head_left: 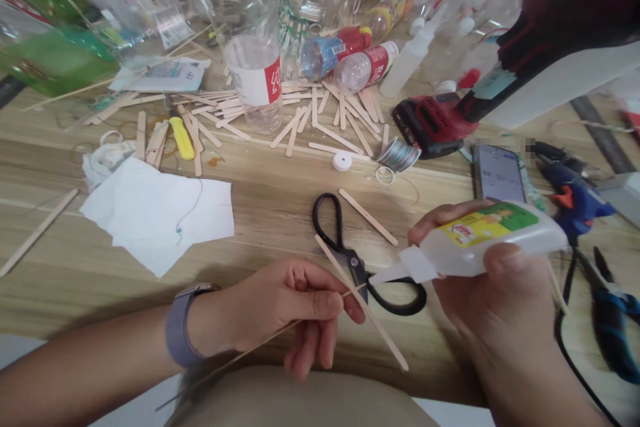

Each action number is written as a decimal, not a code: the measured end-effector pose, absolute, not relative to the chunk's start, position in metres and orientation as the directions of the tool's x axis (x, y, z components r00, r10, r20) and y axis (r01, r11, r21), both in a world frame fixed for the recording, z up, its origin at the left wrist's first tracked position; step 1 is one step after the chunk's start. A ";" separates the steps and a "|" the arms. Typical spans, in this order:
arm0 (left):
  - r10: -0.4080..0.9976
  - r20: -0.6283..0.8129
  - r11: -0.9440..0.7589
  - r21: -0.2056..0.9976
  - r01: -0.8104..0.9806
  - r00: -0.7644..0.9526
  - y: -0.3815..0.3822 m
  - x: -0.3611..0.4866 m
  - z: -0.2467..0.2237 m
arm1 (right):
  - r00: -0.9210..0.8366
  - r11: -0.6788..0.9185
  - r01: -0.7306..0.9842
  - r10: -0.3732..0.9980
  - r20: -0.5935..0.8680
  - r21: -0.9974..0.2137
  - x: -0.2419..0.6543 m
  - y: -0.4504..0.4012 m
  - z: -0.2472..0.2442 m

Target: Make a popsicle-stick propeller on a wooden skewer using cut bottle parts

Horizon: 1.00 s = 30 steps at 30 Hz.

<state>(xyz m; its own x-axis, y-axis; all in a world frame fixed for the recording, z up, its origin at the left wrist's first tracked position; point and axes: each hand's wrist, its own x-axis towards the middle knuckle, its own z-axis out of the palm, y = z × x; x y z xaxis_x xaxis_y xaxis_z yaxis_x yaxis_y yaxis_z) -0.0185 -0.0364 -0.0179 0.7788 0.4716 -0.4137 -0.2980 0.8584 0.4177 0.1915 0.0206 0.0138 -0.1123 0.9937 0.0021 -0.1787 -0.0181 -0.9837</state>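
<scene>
My left hand (310, 307), with a watch on its wrist, pinches a thin wooden skewer (250, 349) between thumb and forefinger. A wooden craft stick (383, 335) crosses the skewer near its tip, at my fingertips; whether the two are joined I cannot tell. My right hand (500, 293) grips a white glue bottle (493, 233) with a yellow and green label, tilted on its side. Its nozzle (387, 273) points left, close to the skewer's tip. Black-handled scissors (330, 220) lie on the table behind the stick, partly covered by the nozzle and stick.
White paper sheets (165, 213) lie at left, near a yellow-handled tool (181, 138). Scattered craft sticks (240, 103) and plastic bottles (255, 73) fill the back. A cordless drill (440, 121), phone (497, 173), glue gun (575, 193) and pliers (613, 320) are on the right.
</scene>
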 end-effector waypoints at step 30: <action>0.453 -0.435 0.870 0.407 -0.279 0.778 -0.039 -0.018 -0.020 | -0.279 -0.085 -0.127 0.959 -0.047 -0.988 0.192 0.013 0.003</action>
<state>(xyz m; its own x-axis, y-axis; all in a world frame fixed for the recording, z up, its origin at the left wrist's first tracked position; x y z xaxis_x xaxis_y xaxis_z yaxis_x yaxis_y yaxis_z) -0.0178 -0.0392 -0.0200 0.7780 0.4533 -0.4351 -0.2793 0.8698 0.4068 0.1921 0.0128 0.0029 -0.2793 0.9591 -0.0469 -0.1272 -0.0854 -0.9882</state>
